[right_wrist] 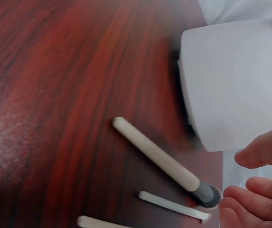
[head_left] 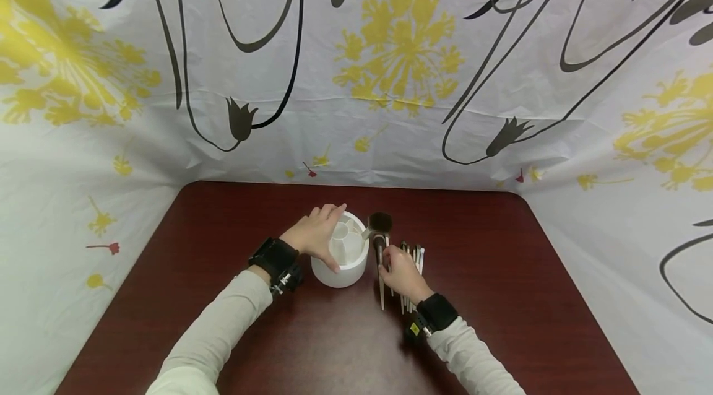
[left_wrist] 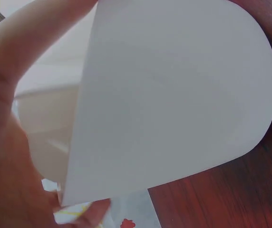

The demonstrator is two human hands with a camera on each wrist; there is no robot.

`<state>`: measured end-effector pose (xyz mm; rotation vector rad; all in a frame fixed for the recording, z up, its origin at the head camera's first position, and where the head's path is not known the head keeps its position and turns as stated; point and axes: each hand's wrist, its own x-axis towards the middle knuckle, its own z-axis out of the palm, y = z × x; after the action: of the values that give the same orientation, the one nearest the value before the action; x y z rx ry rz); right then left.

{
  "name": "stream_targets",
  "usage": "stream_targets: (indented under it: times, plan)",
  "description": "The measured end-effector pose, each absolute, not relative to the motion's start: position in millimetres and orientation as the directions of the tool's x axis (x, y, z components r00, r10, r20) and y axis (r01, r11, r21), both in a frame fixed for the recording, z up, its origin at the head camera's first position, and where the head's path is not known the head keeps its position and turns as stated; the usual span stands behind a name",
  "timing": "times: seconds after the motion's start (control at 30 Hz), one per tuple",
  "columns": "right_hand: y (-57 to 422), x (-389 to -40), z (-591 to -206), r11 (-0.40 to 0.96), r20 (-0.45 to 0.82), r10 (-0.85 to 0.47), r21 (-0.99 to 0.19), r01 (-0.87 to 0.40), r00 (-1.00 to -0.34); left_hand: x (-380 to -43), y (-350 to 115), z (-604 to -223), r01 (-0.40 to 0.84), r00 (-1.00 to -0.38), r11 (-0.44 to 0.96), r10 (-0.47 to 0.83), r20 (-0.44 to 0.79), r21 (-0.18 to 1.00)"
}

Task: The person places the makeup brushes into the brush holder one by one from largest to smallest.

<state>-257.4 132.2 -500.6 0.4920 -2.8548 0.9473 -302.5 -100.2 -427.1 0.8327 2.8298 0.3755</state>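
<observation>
My left hand grips a white round divided brush holder by its side and rim, thumb on the near side. The left wrist view is mostly filled by the holder's smooth wall. Close to the holder's right, my right hand is over the table with fingers loosely bent and nothing between thumb and fingers. Beside its fingertips lies a makeup brush with a pale handle and black collar. Dark fluffy bristles show by the holder's right rim. The right hand partly covers several thin brushes.
The dark red-brown table has rounded far corners. Behind it hangs a white sheet with yellow and grey flower prints, which also runs along both sides. A thin pale handle lies below the larger brush in the right wrist view.
</observation>
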Motion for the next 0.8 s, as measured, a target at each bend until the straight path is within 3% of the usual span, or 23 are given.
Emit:
stream_targets:
  times: [0.27,0.8]
  plan:
    - [131,-258,-507,0.779,0.173,-0.287,-0.530,-0.335,-0.942,-298,-102,-416,0.403,-0.859,0.846,0.481,-0.174,0.350]
    - [127,-261,-525,0.827,0.156,-0.271,-0.467,-0.312,-0.950,-306,-95,-422,0.409,-0.823,0.803,0.530,-0.206,0.434]
